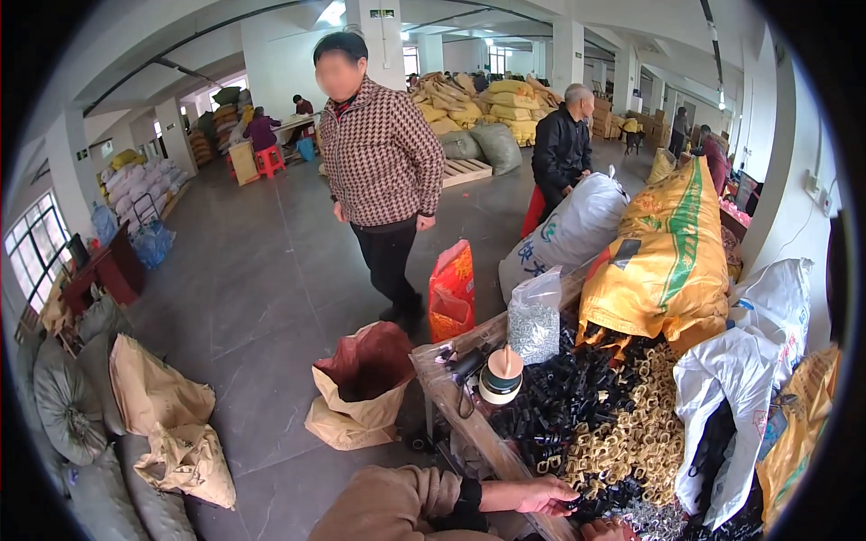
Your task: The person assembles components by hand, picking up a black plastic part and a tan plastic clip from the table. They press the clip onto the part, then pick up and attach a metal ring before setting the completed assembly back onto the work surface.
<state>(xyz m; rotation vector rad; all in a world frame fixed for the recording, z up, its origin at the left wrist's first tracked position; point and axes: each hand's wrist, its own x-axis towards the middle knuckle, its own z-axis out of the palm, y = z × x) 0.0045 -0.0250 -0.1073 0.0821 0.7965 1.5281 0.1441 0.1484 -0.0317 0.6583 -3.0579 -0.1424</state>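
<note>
My left hand reaches over the near edge of a wooden-framed work table. Its thumb and fingers are pinched together at a small dark piece too little to make out. Beside it, at the lower edge, my right hand shows only in part, fingers curled; whatever they hold is hidden. Just beyond both hands lies a heap of gold-coloured ring-shaped metal pieces. Black small parts spread to its left and behind it. Silver-coloured small parts lie to the right of my hands.
A lidded cup and a clear bag of silver pieces stand on the table. Large yellow and white sacks crowd its far and right sides. An open paper sack stands on the floor at left; a person is beyond it.
</note>
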